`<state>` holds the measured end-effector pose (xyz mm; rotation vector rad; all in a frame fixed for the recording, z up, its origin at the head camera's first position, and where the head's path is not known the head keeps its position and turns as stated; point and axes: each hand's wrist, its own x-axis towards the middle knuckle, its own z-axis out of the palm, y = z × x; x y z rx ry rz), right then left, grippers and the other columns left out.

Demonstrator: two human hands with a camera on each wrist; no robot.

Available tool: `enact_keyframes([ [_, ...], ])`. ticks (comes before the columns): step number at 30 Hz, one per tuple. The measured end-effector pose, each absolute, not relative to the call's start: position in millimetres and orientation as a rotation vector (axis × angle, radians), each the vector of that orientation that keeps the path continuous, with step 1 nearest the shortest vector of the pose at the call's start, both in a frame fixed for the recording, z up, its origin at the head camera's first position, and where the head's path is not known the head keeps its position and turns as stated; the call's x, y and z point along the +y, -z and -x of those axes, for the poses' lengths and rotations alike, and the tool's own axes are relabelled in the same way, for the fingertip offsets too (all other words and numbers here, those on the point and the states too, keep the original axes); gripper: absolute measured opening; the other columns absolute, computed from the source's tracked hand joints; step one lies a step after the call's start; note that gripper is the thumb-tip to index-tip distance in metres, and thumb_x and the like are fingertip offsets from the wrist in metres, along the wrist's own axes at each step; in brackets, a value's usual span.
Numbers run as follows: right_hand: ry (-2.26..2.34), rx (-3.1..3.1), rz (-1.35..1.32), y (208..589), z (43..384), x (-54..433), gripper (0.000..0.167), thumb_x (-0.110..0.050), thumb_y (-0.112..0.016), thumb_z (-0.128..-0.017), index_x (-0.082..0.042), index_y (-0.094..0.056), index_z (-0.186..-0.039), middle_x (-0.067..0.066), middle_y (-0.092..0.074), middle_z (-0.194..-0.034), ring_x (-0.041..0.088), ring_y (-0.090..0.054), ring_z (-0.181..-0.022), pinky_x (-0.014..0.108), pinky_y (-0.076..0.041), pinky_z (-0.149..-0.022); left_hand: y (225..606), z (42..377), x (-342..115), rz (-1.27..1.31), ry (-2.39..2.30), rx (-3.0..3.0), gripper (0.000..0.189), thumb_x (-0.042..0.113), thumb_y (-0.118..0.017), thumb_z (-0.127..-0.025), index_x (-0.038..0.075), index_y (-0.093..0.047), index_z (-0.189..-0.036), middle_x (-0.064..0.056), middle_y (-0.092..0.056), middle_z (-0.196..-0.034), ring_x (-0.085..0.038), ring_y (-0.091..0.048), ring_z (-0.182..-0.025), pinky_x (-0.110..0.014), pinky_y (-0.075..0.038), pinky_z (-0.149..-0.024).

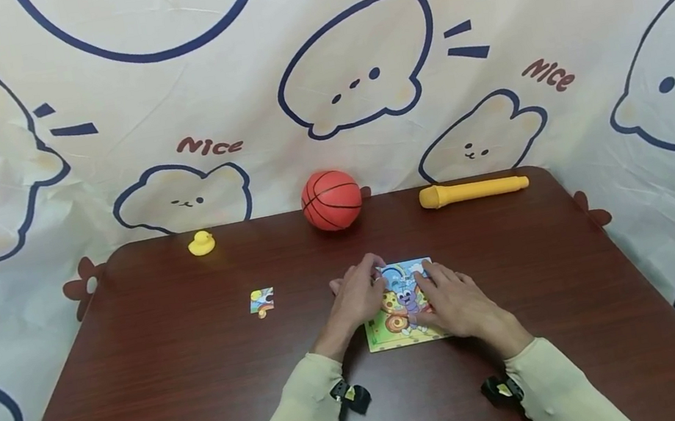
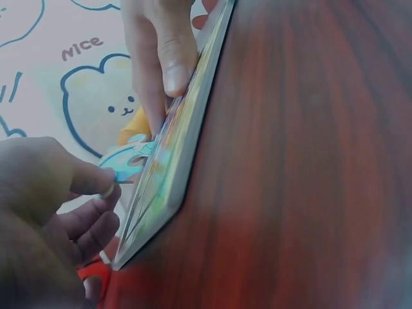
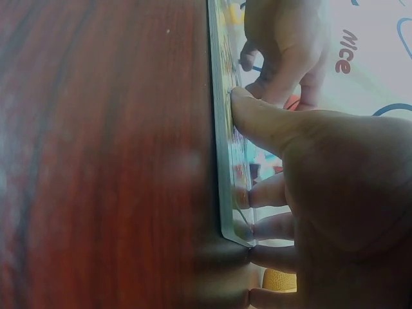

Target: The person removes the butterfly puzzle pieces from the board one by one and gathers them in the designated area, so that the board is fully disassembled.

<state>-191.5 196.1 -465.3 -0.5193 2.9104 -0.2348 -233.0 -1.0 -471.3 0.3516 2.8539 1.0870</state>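
Observation:
A colourful cartoon jigsaw puzzle [image 1: 386, 341] lies flat on the table between both hands. My left hand [image 1: 358, 300] is at its upper left corner. In the left wrist view, its thumb and fingers pinch a light-blue puzzle piece [image 2: 127, 158], which is tilted over the board's surface. My right hand [image 1: 463, 305] rests on the right side of the puzzle. Its thumb and fingers are spread and touch the surface, as the right wrist view shows. Another puzzle piece [image 1: 262, 300] lies apart, left of the board.
Along the back of the brown table [image 1: 208, 396] are a yellow rubber duck [image 1: 201, 243], a red toy basketball [image 1: 331, 200] and a yellow stick-shaped object [image 1: 475, 190]. A printed cloth [image 1: 249, 84] hangs behind the table and at its sides.

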Motion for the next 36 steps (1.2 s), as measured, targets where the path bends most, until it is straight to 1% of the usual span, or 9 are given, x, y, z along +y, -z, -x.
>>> enact_keyframes([
  [5,0.238,2.909,0.526,465.5,192.1,196.3,0.082,-0.058,-0.058,-0.088,-0.008,-0.036,-0.149,0.019,-0.024,-0.158,0.038,-0.026,-0.145,0.064,-0.029,-0.107,469.6,232.7,-14.7,-0.367,-1.126,2.873,0.02,0.023,-0.058,-0.095,0.022,-0.059,-0.115,0.004,-0.064,-0.096,-0.017,-0.057,-0.093,-0.045,-0.028,-0.086],
  [8,0.247,2.903,0.518,465.5,192.1,196.2,0.082,-0.059,-0.057,-0.089,-0.009,-0.035,-0.149,0.018,-0.023,-0.159,0.037,-0.025,-0.145,0.063,-0.028,-0.108,468.0,232.7,-25.3,-0.354,-1.121,2.889,0.02,0.022,-0.059,-0.095,0.019,-0.06,-0.115,0.001,-0.065,-0.101,-0.019,-0.058,-0.097,-0.043,-0.03,-0.085],
  [11,0.248,2.911,0.53,466.6,192.1,196.8,0.082,-0.058,-0.057,-0.089,-0.008,-0.035,-0.149,0.019,-0.023,-0.158,0.038,-0.026,-0.145,0.063,-0.029,-0.107,466.5,232.8,-36.4,-0.327,-1.102,2.901,0.02,0.022,-0.058,-0.096,0.019,-0.06,-0.115,0.0,-0.065,-0.102,-0.02,-0.059,-0.099,-0.043,-0.032,-0.086],
  [15,0.241,2.927,0.544,467.9,191.9,197.0,0.082,-0.059,-0.057,-0.089,-0.006,-0.036,-0.149,0.019,-0.024,-0.158,0.038,-0.026,-0.145,0.064,-0.029,-0.107,464.9,233.8,-52.2,-0.297,-1.08,2.908,0.02,0.022,-0.056,-0.097,0.018,-0.059,-0.116,-0.001,-0.065,-0.101,-0.021,-0.06,-0.099,-0.045,-0.033,-0.088],
  [19,0.245,2.925,0.537,468.7,191.5,196.4,0.083,-0.059,-0.057,-0.089,-0.007,-0.035,-0.149,0.018,-0.023,-0.158,0.037,-0.026,-0.145,0.063,-0.029,-0.107,463.6,234.9,-70.7,-0.262,-1.057,2.92,0.02,0.021,-0.056,-0.097,0.018,-0.059,-0.117,-0.002,-0.066,-0.105,-0.022,-0.061,-0.101,-0.047,-0.033,-0.089],
  [23,0.253,2.921,0.541,467.4,190.8,196.3,0.083,-0.058,-0.058,-0.089,-0.007,-0.035,-0.149,0.019,-0.023,-0.158,0.038,-0.025,-0.145,0.063,-0.028,-0.108,462.9,237.6,-89.3,-0.229,-1.014,2.965,0.019,0.02,-0.056,-0.097,0.018,-0.059,-0.115,-0.003,-0.068,-0.106,-0.023,-0.062,-0.102,-0.048,-0.035,-0.086],
  [27,0.253,2.918,0.536,465.3,190.3,197.6,0.083,-0.058,-0.059,-0.088,-0.007,-0.035,-0.149,0.019,-0.023,-0.158,0.038,-0.025,-0.145,0.064,-0.028,-0.107,462.0,240.2,-102.7,-0.221,-0.977,2.97,0.02,0.021,-0.056,-0.096,0.018,-0.059,-0.116,-0.003,-0.068,-0.106,-0.024,-0.061,-0.102,-0.048,-0.034,-0.085],
  [31,0.249,2.917,0.53,465.5,190.6,198.8,0.084,-0.059,-0.058,-0.088,-0.007,-0.035,-0.149,0.019,-0.023,-0.158,0.039,-0.025,-0.145,0.064,-0.028,-0.108,462.2,241.4,-111.8,-0.201,-0.932,2.968,0.021,0.022,-0.056,-0.096,0.018,-0.059,-0.117,-0.003,-0.068,-0.109,-0.026,-0.058,-0.106,-0.048,-0.032,-0.085],
  [36,0.242,2.918,0.539,466.2,190.0,197.8,0.083,-0.06,-0.057,-0.088,-0.008,-0.035,-0.149,0.018,-0.023,-0.158,0.038,-0.026,-0.144,0.064,-0.028,-0.107,463.2,241.8,-122.3,-0.127,-0.867,2.966,0.022,0.021,-0.056,-0.096,0.016,-0.059,-0.117,-0.005,-0.067,-0.11,-0.026,-0.051,-0.104,-0.049,-0.027,-0.085],
])
